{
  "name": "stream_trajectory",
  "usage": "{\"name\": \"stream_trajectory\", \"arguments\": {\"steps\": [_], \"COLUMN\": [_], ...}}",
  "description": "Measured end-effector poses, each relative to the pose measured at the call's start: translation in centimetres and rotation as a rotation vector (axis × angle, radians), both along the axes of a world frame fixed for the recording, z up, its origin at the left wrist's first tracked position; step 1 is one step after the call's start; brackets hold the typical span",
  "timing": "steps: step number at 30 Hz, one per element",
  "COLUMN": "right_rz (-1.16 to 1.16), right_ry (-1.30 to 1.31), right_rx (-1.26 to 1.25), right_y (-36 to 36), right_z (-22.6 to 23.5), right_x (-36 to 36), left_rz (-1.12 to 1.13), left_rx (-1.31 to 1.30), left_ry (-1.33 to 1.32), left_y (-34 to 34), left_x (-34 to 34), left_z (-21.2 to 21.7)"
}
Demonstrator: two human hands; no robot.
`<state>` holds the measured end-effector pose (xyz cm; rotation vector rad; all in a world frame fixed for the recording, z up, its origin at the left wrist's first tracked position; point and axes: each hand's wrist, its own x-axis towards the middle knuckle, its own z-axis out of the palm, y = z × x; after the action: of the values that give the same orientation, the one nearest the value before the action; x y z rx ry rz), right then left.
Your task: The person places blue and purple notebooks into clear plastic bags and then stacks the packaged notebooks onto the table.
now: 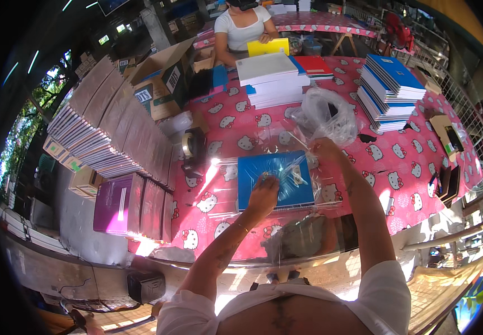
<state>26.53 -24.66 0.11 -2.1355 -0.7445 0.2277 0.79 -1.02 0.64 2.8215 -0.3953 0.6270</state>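
Observation:
A blue notebook (286, 196) lies on the pink tablecloth in front of me, with clear plastic film (224, 195) spread over and around it. My left hand (265, 192) rests on the notebook's left half. Its fingers are bunched together on the film, gripping a bit of it. Beyond the notebook's far right corner, my right hand (326, 149) is closed in a pinch on the edge of the film, which stretches in creases toward it. A crumpled clear plastic bag (330, 114) sits just past my right hand.
Stacked notebooks (118, 125) rise on the left, with a tape dispenser (191, 149) beside them. White-paged notebooks (275, 78) stand at the far middle, blue ones (389, 92) at right. Across the table a person (245, 30) holds a yellow notebook (269, 47). Cardboard box (166, 78) at far left.

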Motion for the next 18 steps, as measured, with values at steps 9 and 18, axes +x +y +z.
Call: {"name": "stream_trajectory", "arguments": {"steps": [9, 18], "right_rz": [-0.211, 0.063], "right_ry": [-0.519, -0.760], "right_rx": [0.070, -0.576], "right_y": [-1.3, 7.1], "right_z": [2.8, 1.1], "right_x": [-16.7, -27.3], "left_rz": [0.028, -0.083], "left_rx": [-0.038, 0.003], "left_ry": [0.005, 0.014], "left_y": [1.3, 0.3], "left_x": [-0.6, 0.6], "left_z": [-1.7, 0.5]}}
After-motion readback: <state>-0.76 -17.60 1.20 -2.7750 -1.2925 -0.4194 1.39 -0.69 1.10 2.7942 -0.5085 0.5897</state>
